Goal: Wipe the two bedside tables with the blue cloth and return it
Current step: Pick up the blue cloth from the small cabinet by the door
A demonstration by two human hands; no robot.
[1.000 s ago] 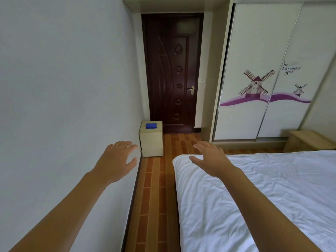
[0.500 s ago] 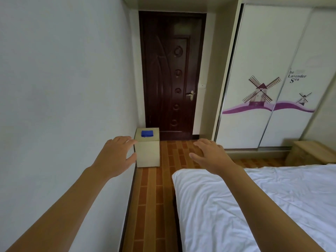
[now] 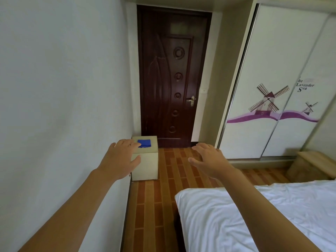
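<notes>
**A:** Head view status? Where's the cloth?

**B:** Folded blue cloth [image 3: 144, 143] lies flat on top of a small cream box-shaped bedside desk [image 3: 147, 164]. That desk stands on the floor against the pale left wall [image 3: 60, 99], just in front of the dark brown panelled wooden door [image 3: 172, 73].

**A:** Hands?

**B:** Both raised, palms down, arms stretched forward. Left hand [image 3: 120, 159] overlaps the near-left part of the cream desk in frame; its fingertips [image 3: 135, 144] sit right at the cloth's left edge. Can't tell if they touch it or hover short of it. Grip: fingers spread and relaxed, nothing held.

**A:** Right?

**B:** Right hand [image 3: 209, 160] is over the brown brick-pattern floor [image 3: 158, 206], well apart from the cloth, between the cream desk and the wardrobe. Grip likewise slack, fingers loosely extended, holding nothing.

**A:** Second desk?

**B:** Light wooden bedside desk [image 3: 312, 164] at far right, beside the white sliding wardrobe [image 3: 263, 51] with the windmill and purple wave print. Only partly in frame, its lower edge hidden behind the bed.

**A:** Rest of the room?

**B:** White-sheeted bed [image 3: 263, 220] fills the lower right; the right forearm crosses over its corner. Narrow floor strip runs between bed and left wall. Brass lever handle [image 3: 190, 100] on the door's right side.
</notes>
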